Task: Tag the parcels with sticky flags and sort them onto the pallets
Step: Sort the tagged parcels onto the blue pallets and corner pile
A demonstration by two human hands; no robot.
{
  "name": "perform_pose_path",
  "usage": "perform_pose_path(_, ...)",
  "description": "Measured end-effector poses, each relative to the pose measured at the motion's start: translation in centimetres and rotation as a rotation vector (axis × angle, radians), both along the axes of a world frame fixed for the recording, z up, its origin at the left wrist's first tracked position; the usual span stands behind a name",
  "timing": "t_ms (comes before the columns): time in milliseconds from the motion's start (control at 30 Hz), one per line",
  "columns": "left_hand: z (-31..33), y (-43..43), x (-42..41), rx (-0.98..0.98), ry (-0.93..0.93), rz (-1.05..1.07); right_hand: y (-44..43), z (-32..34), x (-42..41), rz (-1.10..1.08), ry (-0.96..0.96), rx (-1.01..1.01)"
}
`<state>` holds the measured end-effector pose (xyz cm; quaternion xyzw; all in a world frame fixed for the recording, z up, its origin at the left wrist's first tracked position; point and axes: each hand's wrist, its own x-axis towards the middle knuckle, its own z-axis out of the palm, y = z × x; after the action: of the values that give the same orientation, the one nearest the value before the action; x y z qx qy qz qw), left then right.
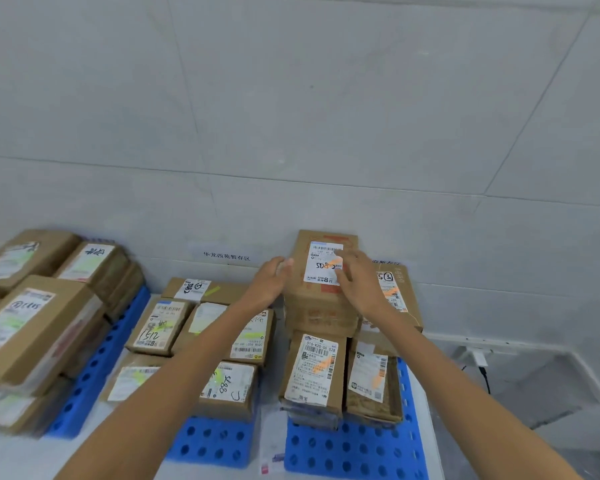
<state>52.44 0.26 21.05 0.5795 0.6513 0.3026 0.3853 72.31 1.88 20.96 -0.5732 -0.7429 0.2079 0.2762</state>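
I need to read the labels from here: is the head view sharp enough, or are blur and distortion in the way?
Head view: even, soft light, no glare or hard shadows. The top parcel between the left hand and right hand is sharp enough for its handwriting; fine print is unreadable. The left stack is smeared at the frame edge. Wide-angle distortion bends the wall seams.

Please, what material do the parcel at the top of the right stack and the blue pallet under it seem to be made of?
The top parcel looks like brown corrugated cardboard with a matte finish: folded edges, printed red marks and a glued white paper label. The blue pallet looks like moulded plastic: uniform bright colour, a slight sheen and regular round holes. Neither can be confirmed by sight alone.
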Motion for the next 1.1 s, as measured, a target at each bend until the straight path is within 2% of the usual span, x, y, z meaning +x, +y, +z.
perform_pose_path(133, 2.8, -2.7, -4.1, 0.107, 0.080, 0.002, -0.8, 2.1, -4.0, 0.123, 0.040, 0.112)
perform_pose_path(233, 5.1, -7.0, -10.7, 0.207, 0.185, 0.054, -2.4, 3.8, -9.9, 0.282, 0.093, 0.110)
perform_pose_path(400, 5.7, -18.1, -25.5, 0.256, 0.359, 0.353, -6.7, 5.1, -22.8, 0.562, 0.108, 0.086)
perform_pose_path(600, 3.9, -32.9, -40.3, 0.207, 0.428, 0.664, -13.9, 4.5, -38.8, 0.832, 0.131, -0.010)
perform_pose_path(833, 3.5, -42.9, -53.1, 0.154, 0.405, 0.827, -21.3, 3.2, -53.6, 0.938, 0.149, -0.109)
perform_pose_path(1100, 4.4, -45.4, -60.4, 0.185, 0.392, 0.879, -23.0, 3.0, -61.5, 0.963, 0.161, -0.196)
